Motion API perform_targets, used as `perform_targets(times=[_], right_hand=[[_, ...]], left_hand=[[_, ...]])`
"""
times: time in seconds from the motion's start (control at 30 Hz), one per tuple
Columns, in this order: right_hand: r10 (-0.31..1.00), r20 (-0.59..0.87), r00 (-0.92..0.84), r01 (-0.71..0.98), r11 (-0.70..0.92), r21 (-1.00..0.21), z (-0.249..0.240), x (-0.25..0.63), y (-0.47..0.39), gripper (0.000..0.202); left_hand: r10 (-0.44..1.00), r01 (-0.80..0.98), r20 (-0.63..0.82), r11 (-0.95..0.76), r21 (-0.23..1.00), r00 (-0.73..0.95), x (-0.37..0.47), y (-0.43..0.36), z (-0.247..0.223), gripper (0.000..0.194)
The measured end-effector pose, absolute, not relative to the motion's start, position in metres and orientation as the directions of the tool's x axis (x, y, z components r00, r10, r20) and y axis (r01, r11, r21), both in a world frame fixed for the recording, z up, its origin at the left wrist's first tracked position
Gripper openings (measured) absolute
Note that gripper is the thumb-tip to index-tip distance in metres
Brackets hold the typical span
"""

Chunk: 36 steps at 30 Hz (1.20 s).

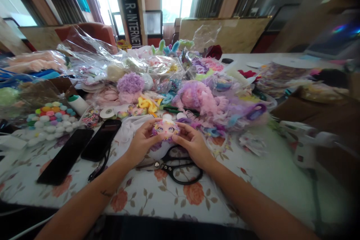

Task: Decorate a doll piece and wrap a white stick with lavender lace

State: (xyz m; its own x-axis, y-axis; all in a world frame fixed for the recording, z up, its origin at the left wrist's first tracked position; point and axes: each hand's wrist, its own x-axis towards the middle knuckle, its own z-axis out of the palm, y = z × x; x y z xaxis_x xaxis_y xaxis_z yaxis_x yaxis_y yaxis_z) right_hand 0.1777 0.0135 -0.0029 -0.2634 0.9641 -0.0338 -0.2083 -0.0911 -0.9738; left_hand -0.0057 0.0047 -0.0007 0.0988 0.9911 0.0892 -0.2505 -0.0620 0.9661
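A small doll head (165,130) with a painted face and pink and purple trim is held upright at the middle of the view. My left hand (144,140) grips its left edge between thumb and fingers. On its right edge, my right hand (192,142) pinches it the same way. Black-handled scissors (182,168) lie on the flowered tablecloth (152,198) just below the hands, with the blades pointing left and partly behind my left wrist. White cloth (126,129) lies beside my left hand.
Two dark phones (66,156) lie at the left, near white and coloured pompoms (52,120). Yarn, ribbons and plastic bags (152,67) pile up behind the hands. A white glue gun (303,144) stands at the right.
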Motion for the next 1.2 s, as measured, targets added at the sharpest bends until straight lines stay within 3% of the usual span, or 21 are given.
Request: perform_targets(times=[0.23, 0.43, 0.7, 1.0, 1.2], right_hand=[[0.94, 0.069, -0.333, -0.169, 0.012, -0.986, -0.005, 0.178, 0.013, 0.054], [0.946, 0.058, -0.32, -0.186, -0.002, -0.983, -0.002, 0.177, 0.013, 0.044], [0.929, 0.055, -0.366, -0.139, 0.003, -0.99, 0.001, 0.178, 0.01, 0.034], [0.928, 0.046, -0.37, -0.097, 0.01, -0.995, -0.004, 0.177, 0.011, 0.03], [0.913, 0.049, -0.405, 0.009, 0.057, -0.998, 0.004, 0.182, 0.013, 0.025]], left_hand=[[0.978, -0.556, -0.174, 0.207, 0.805, 0.112, -0.01, 0.011, 0.005, 0.038], [0.959, -0.689, -0.27, 0.25, 0.681, 0.081, -0.014, 0.018, 0.003, 0.014], [0.932, -0.772, -0.351, 0.285, 0.568, 0.086, -0.015, 0.02, 0.015, 0.025], [0.949, -0.745, -0.307, 0.252, 0.618, 0.066, -0.018, 0.023, 0.007, 0.02], [0.978, -0.653, -0.208, 0.159, 0.74, 0.002, -0.015, 0.021, 0.004, 0.007]])
